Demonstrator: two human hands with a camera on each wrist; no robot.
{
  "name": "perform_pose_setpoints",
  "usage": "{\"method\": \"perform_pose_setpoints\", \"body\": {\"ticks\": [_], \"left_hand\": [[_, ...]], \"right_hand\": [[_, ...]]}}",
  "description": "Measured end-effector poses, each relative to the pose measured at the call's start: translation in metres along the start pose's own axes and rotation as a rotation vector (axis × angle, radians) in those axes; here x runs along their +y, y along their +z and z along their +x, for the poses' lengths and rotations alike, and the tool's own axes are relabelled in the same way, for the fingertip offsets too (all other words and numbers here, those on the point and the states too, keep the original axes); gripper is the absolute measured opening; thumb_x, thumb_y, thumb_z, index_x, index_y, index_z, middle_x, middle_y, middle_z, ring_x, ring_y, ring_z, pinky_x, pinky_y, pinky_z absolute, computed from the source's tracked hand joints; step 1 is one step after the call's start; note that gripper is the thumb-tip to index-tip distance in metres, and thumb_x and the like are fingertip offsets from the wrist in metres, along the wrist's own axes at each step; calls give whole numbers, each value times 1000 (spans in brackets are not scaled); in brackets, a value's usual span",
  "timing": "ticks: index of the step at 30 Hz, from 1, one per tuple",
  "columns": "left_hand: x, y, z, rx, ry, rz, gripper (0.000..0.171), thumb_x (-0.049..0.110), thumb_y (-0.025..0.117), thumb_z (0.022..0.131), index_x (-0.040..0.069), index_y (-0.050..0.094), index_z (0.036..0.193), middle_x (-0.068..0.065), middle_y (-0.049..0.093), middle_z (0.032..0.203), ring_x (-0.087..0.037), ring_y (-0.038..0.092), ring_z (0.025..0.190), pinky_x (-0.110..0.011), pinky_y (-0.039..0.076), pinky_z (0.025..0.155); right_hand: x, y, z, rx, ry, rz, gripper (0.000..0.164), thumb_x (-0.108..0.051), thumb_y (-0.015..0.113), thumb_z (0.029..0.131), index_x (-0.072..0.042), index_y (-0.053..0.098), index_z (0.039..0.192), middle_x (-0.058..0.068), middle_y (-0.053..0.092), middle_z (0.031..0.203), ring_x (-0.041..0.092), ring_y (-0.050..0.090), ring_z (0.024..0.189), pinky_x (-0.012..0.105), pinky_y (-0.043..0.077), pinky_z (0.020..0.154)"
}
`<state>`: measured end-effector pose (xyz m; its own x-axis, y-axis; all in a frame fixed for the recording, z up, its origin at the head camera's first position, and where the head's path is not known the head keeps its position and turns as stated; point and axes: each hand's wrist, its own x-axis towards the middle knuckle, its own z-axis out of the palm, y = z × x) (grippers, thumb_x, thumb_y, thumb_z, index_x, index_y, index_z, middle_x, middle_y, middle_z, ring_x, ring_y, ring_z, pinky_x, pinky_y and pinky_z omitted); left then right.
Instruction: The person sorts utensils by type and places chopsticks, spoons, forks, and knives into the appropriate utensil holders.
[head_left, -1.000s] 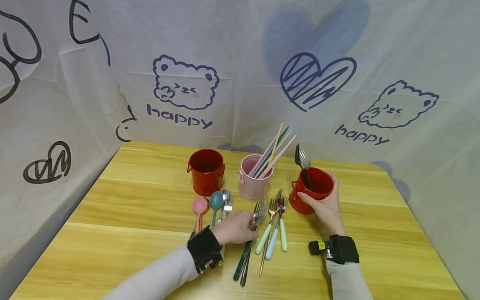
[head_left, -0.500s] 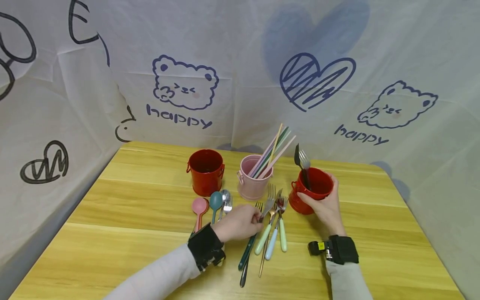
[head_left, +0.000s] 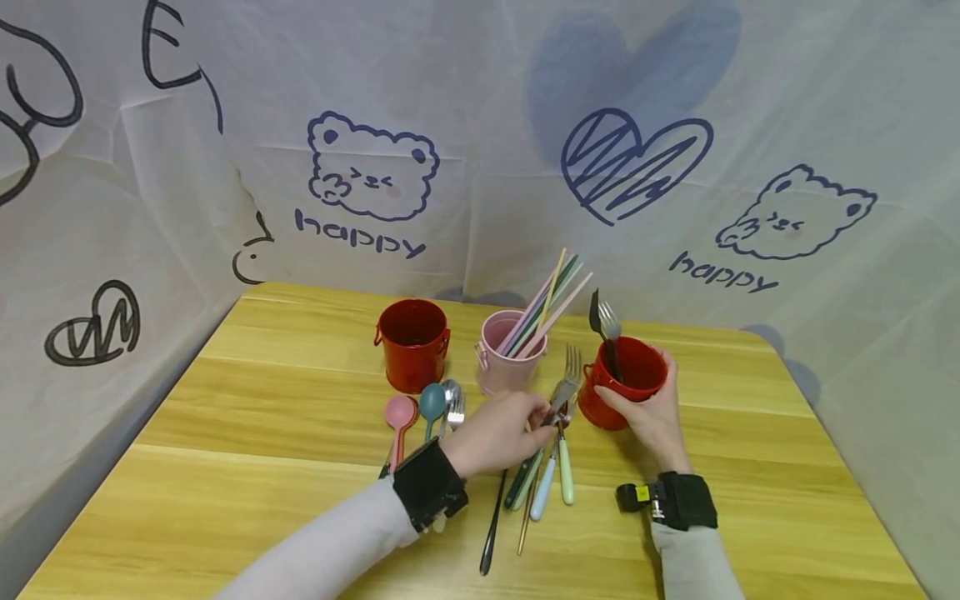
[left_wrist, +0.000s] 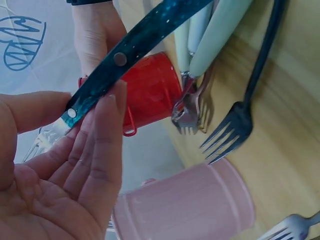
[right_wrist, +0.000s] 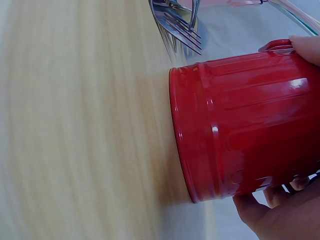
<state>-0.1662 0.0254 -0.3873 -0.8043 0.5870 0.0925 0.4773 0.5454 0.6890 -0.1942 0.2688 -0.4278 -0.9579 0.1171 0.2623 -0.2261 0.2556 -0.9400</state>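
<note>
My left hand (head_left: 498, 432) pinches a fork (left_wrist: 142, 41) by its speckled teal, riveted handle, lifted over the row of cutlery. In the head view its tines point toward the right red bucket. My right hand (head_left: 658, 421) grips that red bucket (head_left: 602, 410) around its side; in the right wrist view its base is at the tabletop. A silver fork (head_left: 610, 321) and a black-headed utensil (head_left: 595, 313) stand in it. Below my left hand lie a black fork (left_wrist: 235, 127), pale green-handled forks (head_left: 566, 482), a light blue-handled piece (head_left: 543, 493) and a thin gold handle (head_left: 522, 533).
Another red bucket (head_left: 415, 364) stands at the back left. Beside it, a pink bucket (head_left: 497, 377) holds several long thin coloured sticks (head_left: 551, 300). Left of my left hand lie a pink spoon (head_left: 399, 411), a teal spoon (head_left: 432, 402) and a silver fork (head_left: 457, 408).
My left hand has picked the teal-handled fork up from the cutlery and carried it right, toward the right red bucket. The right hand and its bucket have stayed put.
</note>
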Motion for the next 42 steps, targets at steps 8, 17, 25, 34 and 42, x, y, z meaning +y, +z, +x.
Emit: {"method": "perform_pose_setpoints", "body": {"ticks": [8,17,25,34,42], "left_hand": [[15,-10,19,117,102,-11,12,17,63,90,8,64,98,3,59,74,-4,50,55,-15,41,49],[28,-18,39,278,180,-21,17,20,62,92,9,64,105,2,65,86,-4,59,71,-13,49,63],[37,-20,51,411,193,-92,22,22,60,93,7,62,110,0,66,96,-7,60,81,-16,50,74],[46,-22,65,549,316,-210,19,18,60,93,6,61,108,-3,68,99,-7,62,88,-14,49,80],[51,-16,71,588,309,-244,19,13,63,90,6,58,108,-5,67,101,-8,64,92,-15,49,83]], "right_hand": [[0,-1,0,2,3,-7,89,-2,78,73,-2,21,141,15,40,138,28,37,125,47,34,102],[1,-1,0,-7,-2,1,89,-2,78,73,-1,20,141,16,38,139,31,36,126,52,31,103],[1,-1,0,-3,1,8,89,-1,78,73,-1,20,141,16,38,138,31,36,125,51,32,102],[0,-1,0,-20,2,15,90,-3,78,74,-2,19,142,17,37,140,33,34,127,55,30,104],[-1,-2,0,-24,2,4,91,-3,77,74,-2,18,143,15,37,141,30,34,126,52,32,102]]}}
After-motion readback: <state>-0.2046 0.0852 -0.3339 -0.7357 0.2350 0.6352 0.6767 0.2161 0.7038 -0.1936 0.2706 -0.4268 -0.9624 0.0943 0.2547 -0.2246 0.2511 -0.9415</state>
